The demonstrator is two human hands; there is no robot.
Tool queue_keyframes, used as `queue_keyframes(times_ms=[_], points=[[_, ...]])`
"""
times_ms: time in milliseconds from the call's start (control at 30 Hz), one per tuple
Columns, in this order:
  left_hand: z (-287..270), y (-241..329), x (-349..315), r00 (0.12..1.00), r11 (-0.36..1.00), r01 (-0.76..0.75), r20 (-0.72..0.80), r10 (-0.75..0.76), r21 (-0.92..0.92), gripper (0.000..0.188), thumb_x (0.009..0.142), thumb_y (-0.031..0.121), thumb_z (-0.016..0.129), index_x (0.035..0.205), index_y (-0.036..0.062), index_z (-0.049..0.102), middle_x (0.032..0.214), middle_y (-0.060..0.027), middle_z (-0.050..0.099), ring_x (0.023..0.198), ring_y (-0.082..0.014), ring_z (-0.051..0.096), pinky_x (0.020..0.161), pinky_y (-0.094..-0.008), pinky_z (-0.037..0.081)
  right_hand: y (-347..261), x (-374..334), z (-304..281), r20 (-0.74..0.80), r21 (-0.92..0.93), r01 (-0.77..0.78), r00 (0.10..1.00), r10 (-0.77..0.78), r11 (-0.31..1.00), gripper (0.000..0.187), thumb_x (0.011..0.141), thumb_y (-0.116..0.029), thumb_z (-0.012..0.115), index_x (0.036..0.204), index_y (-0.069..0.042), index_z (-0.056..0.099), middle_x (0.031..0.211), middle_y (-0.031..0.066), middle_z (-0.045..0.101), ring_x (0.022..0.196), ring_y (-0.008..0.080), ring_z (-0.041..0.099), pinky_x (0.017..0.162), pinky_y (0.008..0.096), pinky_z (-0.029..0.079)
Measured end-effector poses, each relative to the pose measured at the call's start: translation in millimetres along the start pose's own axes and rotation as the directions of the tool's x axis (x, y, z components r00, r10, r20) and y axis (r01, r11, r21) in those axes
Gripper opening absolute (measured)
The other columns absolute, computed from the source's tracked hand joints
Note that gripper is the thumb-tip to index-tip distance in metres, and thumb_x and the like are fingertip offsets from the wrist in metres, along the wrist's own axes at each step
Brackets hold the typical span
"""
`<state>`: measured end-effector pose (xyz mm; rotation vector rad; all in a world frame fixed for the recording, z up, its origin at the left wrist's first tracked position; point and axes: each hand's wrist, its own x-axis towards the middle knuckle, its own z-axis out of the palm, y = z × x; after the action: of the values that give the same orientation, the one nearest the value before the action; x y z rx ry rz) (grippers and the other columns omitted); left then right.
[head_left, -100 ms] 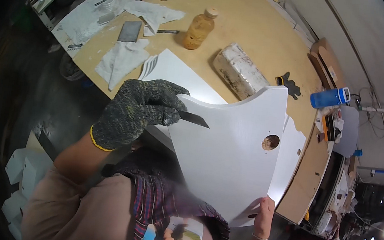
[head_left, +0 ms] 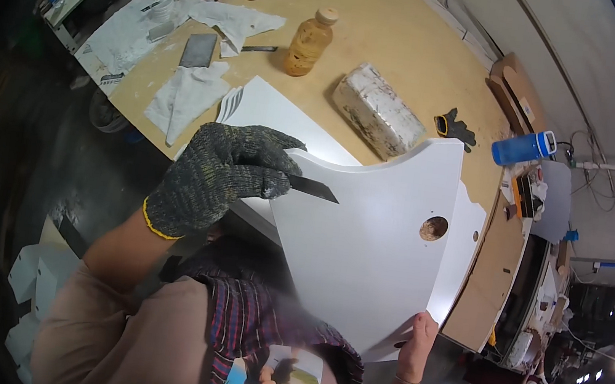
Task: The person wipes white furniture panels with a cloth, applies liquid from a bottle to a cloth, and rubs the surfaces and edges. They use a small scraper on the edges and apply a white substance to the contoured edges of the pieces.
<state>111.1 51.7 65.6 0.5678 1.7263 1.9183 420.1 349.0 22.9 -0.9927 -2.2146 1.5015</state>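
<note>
My left hand [head_left: 221,174], in a dark knitted glove with a yellow cuff, holds a flat dark blade [head_left: 313,188] whose tip lies against the face of a large white curved panel [head_left: 375,239]. The panel has a round hole [head_left: 434,227] near its right side. My bare right hand [head_left: 419,342] grips the panel's lower edge and props it upright against the workbench. A second white panel [head_left: 271,115] lies flat behind it on the bench.
The plywood workbench [head_left: 388,33] carries an amber bottle [head_left: 309,40], a wrapped white block [head_left: 376,120], white rags [head_left: 189,89], a grey sanding block [head_left: 199,50], black gloves [head_left: 455,126] and a blue bottle [head_left: 522,148]. White boxes [head_left: 31,288] sit on the dark floor at left.
</note>
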Motion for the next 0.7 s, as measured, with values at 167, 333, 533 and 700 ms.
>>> queue_keyframes(times_ms=[167,333,533,700], points=[[19,11,3,0.998,1.0,-0.024,0.052,0.025,-0.016,0.023,0.081,-0.003,0.058,0.1,-0.0063,0.069,0.112,-0.0169,0.068,0.106,-0.0207,0.062,0.089,-0.0308,0.051,19,-18,-8,-0.115,0.042,-0.009,0.993,0.014,0.999,0.045,0.097,-0.036,0.054,0.066,-0.003,0.048,0.062,-0.0028,0.046,0.06,0.0069,0.037,0.054,0.0247,0.027],[23,-3,2,0.995,0.991,0.06,-0.066,-0.068,-0.117,0.026,0.089,0.007,0.059,0.112,-0.0053,0.064,0.114,-0.0135,0.067,0.099,-0.0212,0.065,0.088,-0.0316,0.053,25,-34,-7,-0.229,0.068,0.034,0.973,-0.018,0.997,0.046,0.096,-0.036,0.054,0.064,-0.003,0.047,0.06,-0.003,0.044,0.059,0.0066,0.036,0.053,0.025,0.026],[6,-43,-1,0.985,0.864,0.087,-0.084,-0.148,-0.495,0.027,0.09,0.009,0.061,0.113,-0.0045,0.061,0.108,-0.0151,0.066,0.086,-0.0189,0.066,0.08,-0.0374,0.058,76,-46,-37,-0.289,0.104,0.054,0.957,-0.022,0.993,0.042,0.101,-0.034,0.051,0.096,0.006,0.064,0.09,0.0066,0.066,0.077,0.011,0.056,0.07,0.0259,0.045],[4,-67,-10,0.967,0.874,0.11,-0.151,-0.204,-0.473,0.03,0.088,0.013,0.065,0.112,-0.0051,0.061,0.106,-0.0157,0.066,0.08,-0.0178,0.066,0.078,-0.0377,0.059,78,-7,-84,-0.378,0.425,-0.017,0.905,0.195,0.905,0.04,0.101,-0.029,0.052,0.11,0.009,0.062,0.107,0.0115,0.066,0.095,0.018,0.062,0.085,0.0314,0.048]])
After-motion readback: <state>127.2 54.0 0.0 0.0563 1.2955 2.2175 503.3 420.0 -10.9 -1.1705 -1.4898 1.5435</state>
